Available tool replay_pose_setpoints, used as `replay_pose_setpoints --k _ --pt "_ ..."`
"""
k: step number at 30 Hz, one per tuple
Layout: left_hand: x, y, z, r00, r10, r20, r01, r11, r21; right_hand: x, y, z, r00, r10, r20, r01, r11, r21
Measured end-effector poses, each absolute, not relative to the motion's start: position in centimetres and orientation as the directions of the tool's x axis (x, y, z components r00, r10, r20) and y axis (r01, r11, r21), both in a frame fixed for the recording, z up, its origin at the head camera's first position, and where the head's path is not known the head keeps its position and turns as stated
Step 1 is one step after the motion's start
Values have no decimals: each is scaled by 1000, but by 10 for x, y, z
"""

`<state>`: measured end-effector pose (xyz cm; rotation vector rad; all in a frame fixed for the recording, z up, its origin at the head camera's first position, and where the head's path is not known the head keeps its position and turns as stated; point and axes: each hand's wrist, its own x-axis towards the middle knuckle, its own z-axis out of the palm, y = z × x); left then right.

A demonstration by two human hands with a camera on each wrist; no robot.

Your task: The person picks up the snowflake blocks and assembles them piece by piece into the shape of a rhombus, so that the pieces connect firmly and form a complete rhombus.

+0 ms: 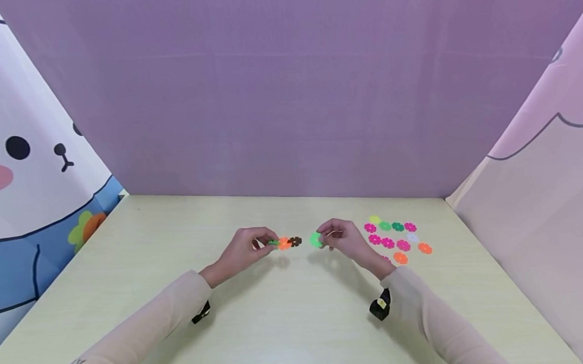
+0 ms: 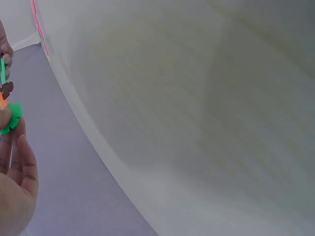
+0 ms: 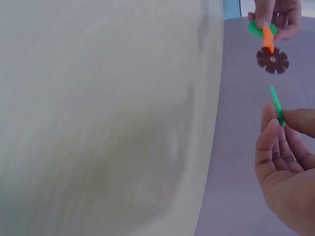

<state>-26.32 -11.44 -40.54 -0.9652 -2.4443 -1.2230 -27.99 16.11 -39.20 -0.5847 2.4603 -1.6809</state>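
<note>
1. Left hand point(image 1: 241, 252) and right hand point(image 1: 350, 244) are held above the worktop point(image 1: 278, 324), near each other, each pinching a flower-shaped disc between thumb and fingers.
2. In the left hand is a green disc point(image 2: 15, 118), joined to an orange disc point(image 1: 284, 243), which joins a brown disc point(image 3: 272, 61) at its far end.
3. In the right hand is a second green disc point(image 3: 277, 105), apart from the brown disc.
4. Only the right wrist view shows the brown disc's notches and centre hole plainly; the left wrist view cuts that row off at its edge.
5. Loose discs point(image 1: 403, 245) of several colours lie right of the right hand in the head view, but are just a thin coloured strip from the left wrist.
6. One pink disc point(image 1: 385, 258) is partly hidden by the right forearm.
7. How deeply the joined discs slot together is hard to tell.
</note>
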Motion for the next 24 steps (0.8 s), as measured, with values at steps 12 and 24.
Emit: replay_pose_setpoints --k 12,24 --pt "-262 -114 -405 -752 449 482 655 429 622 -272 142 -386 -919 -373 126 -227 242 -943" --pt "-262 -112 -405 -747 430 507 663 430 613 -270 136 -384 -927 -359 109 -212 263 -941"
